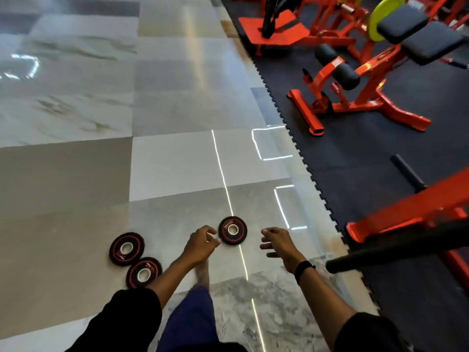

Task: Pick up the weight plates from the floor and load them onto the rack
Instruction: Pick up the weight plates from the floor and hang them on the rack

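Glossy floor (76, 174) carries three plates; both hands, left (200, 243) and right (279, 243) (fingers loosely curled, empty), reach toward the far plate (232, 230), which next needs gripping.

left hand (200, 243): forearm extended, fingers loosely curled, empty | right hand (278, 241): extended, fingers relaxed, empty

The nearest weight plate (144, 272), at the lower left of the frame, is partly hidden behind the left forearm. The red print on all three plates is too small to read. The orange frame (416, 212) at the right edge is blurred and cut off.
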`<control>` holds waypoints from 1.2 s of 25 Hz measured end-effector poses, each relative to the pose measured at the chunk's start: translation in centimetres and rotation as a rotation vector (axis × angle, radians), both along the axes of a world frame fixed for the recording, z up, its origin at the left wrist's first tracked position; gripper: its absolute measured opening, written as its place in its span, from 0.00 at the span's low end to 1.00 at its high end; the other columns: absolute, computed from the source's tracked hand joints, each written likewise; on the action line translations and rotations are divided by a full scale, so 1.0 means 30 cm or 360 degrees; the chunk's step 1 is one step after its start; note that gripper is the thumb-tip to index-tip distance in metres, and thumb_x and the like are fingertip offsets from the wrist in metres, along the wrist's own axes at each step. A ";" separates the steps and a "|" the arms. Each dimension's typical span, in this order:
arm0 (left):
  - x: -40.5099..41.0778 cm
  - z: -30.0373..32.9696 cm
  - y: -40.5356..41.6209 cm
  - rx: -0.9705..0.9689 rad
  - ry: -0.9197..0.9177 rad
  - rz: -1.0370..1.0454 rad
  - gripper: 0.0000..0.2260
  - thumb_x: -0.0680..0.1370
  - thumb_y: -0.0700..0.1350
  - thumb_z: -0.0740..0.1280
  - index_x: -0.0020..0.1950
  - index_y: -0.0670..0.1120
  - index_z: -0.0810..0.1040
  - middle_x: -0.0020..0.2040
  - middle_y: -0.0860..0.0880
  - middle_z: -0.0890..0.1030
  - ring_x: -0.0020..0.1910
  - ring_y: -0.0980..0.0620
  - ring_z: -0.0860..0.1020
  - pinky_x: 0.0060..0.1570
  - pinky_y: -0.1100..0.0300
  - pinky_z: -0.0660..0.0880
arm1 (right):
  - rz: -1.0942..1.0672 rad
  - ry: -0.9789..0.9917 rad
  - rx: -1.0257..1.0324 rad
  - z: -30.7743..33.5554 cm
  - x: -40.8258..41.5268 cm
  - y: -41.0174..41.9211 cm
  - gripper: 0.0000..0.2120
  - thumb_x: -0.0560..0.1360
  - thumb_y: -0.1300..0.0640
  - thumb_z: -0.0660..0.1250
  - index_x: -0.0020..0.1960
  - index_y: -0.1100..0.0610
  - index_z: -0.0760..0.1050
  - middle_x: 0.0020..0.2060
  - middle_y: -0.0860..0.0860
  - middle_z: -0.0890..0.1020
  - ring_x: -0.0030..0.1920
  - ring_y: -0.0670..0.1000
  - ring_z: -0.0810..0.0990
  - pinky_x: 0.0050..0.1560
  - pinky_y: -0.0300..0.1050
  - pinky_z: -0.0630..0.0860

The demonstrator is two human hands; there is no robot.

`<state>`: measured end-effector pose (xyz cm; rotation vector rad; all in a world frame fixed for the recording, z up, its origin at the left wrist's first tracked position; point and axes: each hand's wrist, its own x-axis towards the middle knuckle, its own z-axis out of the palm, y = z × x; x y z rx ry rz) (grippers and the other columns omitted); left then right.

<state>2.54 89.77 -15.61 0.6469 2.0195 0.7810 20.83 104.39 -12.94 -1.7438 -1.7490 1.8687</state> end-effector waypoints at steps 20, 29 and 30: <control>-0.297 -1.697 0.725 -0.0875 -0.0220 0.0030 0.22 0.74 0.45 0.74 0.66 0.42 0.74 0.61 0.41 0.80 0.59 0.42 0.79 0.59 0.55 0.76 | 0.0434 -0.0724 -0.0207 -1.861 -0.258 0.615 0.27 0.79 0.52 0.66 0.72 0.65 0.64 0.64 0.66 0.76 0.66 0.64 0.74 0.65 0.53 0.69; -0.313 -2.148 0.891 -0.0685 -0.0113 0.0310 0.37 0.67 0.52 0.78 0.71 0.45 0.67 0.68 0.47 0.67 0.66 0.47 0.71 0.65 0.54 0.72 | -0.0288 -0.0511 0.0056 -2.268 -0.402 0.588 0.30 0.77 0.45 0.67 0.71 0.60 0.65 0.64 0.58 0.69 0.67 0.59 0.68 0.71 0.54 0.64; -0.320 -2.164 0.898 -0.0658 -0.0139 0.0382 0.36 0.66 0.54 0.78 0.69 0.46 0.69 0.67 0.48 0.68 0.65 0.47 0.71 0.65 0.53 0.73 | -0.0381 -0.0507 0.0047 -2.275 -0.412 0.595 0.28 0.76 0.43 0.68 0.69 0.58 0.66 0.62 0.55 0.69 0.66 0.58 0.69 0.71 0.55 0.65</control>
